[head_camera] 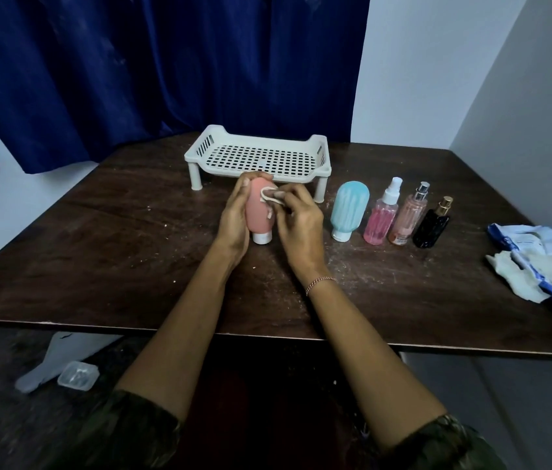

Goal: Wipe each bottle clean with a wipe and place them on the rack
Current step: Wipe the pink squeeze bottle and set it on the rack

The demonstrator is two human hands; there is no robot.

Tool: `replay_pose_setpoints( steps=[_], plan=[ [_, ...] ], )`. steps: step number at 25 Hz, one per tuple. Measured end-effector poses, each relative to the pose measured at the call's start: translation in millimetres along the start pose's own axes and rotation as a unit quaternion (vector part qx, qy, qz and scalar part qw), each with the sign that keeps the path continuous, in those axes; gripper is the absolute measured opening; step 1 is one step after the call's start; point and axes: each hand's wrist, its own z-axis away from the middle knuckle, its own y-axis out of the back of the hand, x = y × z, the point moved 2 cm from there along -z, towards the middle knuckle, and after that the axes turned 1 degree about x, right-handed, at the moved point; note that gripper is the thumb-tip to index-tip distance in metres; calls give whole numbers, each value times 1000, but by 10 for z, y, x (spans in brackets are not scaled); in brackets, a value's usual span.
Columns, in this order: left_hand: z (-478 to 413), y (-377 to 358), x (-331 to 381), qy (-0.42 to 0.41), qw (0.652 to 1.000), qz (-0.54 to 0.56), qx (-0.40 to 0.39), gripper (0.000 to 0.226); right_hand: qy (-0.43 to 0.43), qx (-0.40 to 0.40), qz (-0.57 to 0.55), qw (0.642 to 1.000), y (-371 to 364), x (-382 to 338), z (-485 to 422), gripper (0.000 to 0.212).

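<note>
Before the empty rack [257,157], my left hand [232,218] grips the pink bottle [258,212]; my right hand [296,225] pinches the wipe [269,195] against it, with four bottles [390,215] waiting toward the table's right edge.

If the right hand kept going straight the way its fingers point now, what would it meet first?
The right hand points up-left with a wipe pinched in its fingers, already against the pink bottle held by the left hand; so the bottle first.

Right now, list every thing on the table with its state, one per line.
Pink bottle: cap down, held in left hand.
Wipe: pressed on the pink bottle by right hand.
Rack: empty.
Blue bottle: standing cap down.
Pink spray bottle: upright.
Peach spray bottle: upright.
Black bottle: upright.
Wipe pack: open.
</note>
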Motion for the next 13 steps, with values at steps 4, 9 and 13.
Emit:
replay_pose_setpoints(
  steps=[4,9,13],
  plan=[
    [-43,52,-27,3,1000,15,18,31,59,-72,26,995,-84,19,20,20],
    [-101,145,-49,10,997,36,62,32,96,-123,77,985,-143,1,57,22],
    [-111,160,-40,-4,997,-4,78,34,102,-154,88,979,-145,-32,110,18]
  ],
)
